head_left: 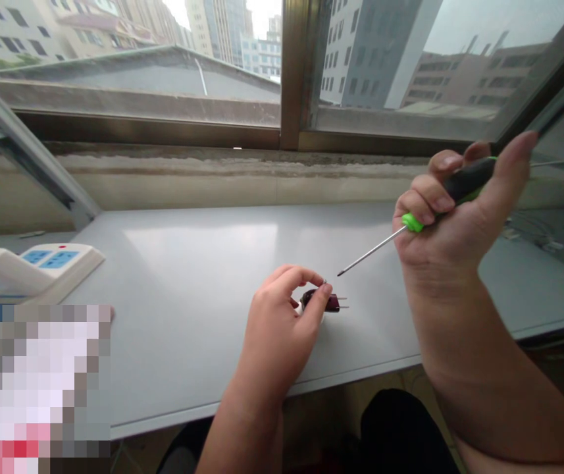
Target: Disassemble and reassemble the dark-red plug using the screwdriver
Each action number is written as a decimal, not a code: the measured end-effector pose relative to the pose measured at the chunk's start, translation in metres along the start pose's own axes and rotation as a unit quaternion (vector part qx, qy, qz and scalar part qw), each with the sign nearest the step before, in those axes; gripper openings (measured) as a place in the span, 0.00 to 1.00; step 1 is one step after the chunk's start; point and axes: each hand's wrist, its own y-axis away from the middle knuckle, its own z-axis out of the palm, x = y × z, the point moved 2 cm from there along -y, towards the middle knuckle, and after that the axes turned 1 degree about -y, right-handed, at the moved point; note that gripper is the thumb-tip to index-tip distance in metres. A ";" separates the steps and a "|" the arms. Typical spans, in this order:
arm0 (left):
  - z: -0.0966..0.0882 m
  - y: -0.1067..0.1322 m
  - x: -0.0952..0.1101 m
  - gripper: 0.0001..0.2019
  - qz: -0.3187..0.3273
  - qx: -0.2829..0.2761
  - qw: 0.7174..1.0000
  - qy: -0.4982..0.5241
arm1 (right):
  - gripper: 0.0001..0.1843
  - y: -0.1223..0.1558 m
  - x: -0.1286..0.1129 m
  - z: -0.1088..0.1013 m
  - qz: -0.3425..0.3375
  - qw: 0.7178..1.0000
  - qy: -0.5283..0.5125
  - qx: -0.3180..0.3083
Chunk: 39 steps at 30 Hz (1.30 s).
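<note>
One dark maroon electrical plug (322,302), two flat metal prongs (343,303) pointing right. Plug pinched between fingertips of left hand (276,326), above grey desktop (187,276); contact with desktop unclear. Right hand (459,224) clenched around one screwdriver (472,181): black handle with bright green trim, thin steel shaft (370,251). Shaft tip near plug, not touching. One white power strip (39,263) with blue panels at left of desktop, well apart from both hands.
</note>
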 end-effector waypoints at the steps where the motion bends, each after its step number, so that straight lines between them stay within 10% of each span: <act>1: -0.001 0.000 0.001 0.04 0.006 0.021 1.000 0.000 | 0.21 0.001 -0.001 0.003 -0.028 1.000 0.006 -0.002; 7: -0.007 0.001 0.004 0.04 0.006 0.094 0.996 0.010 | 0.07 0.028 -0.020 0.040 -0.164 0.980 0.073 -0.091; 15: -0.007 0.002 0.001 0.04 0.003 0.106 0.994 0.018 | 0.09 0.042 -0.019 0.056 -0.087 0.886 0.199 -0.409; 30: -0.009 0.004 0.000 0.07 -0.012 0.133 0.991 -0.006 | 0.05 0.041 -0.015 0.054 0.074 0.860 0.137 -0.485; 39: -0.002 0.003 -0.002 0.10 -0.034 0.010 0.997 -0.070 | 0.06 0.022 0.039 0.033 0.089 0.823 0.358 -0.432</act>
